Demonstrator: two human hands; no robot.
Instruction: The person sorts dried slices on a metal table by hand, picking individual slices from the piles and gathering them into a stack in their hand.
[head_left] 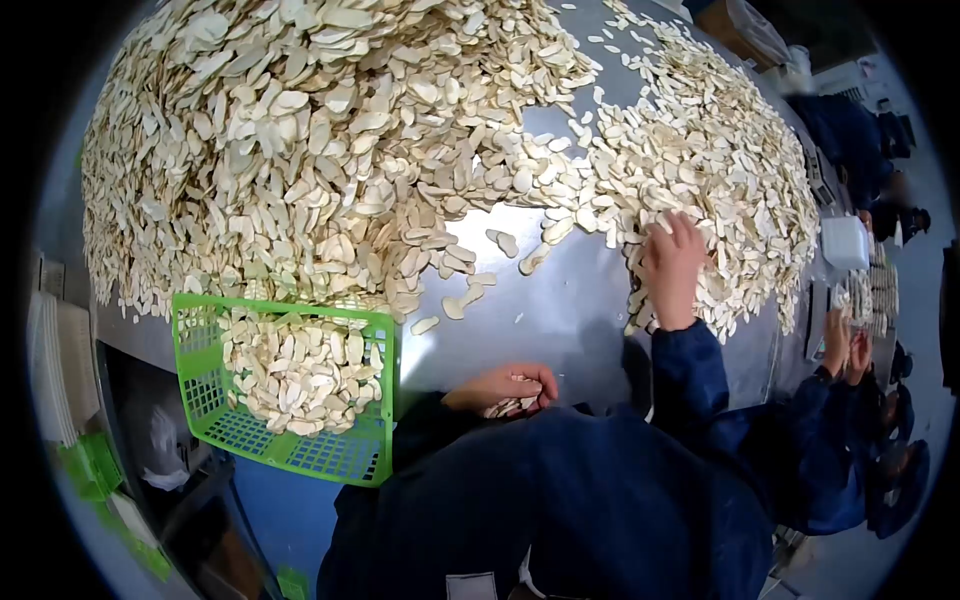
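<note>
My left hand [505, 388] is curled, palm up, around a small bunch of pale dried slices [511, 408] close to my body at the table's front edge. My right hand [675, 265] reaches onto the right-hand heap of slices [735, 170]; its bent fingers are slightly apart and touch the slices there. Whether a slice sits under those fingertips is hidden. The slices are flat, cream-coloured and oval. A green plastic basket [385, 420] to the left of my left hand holds a mound of them. A few loose slices [465, 297] lie between the heaps.
A much larger heap of slices [280, 130] covers the left and back of the metal table [540, 330]. At the far right are a co-worker's hands [845, 345] and a white container [845, 243]. Below the table at left hangs a clear plastic bag [163, 450].
</note>
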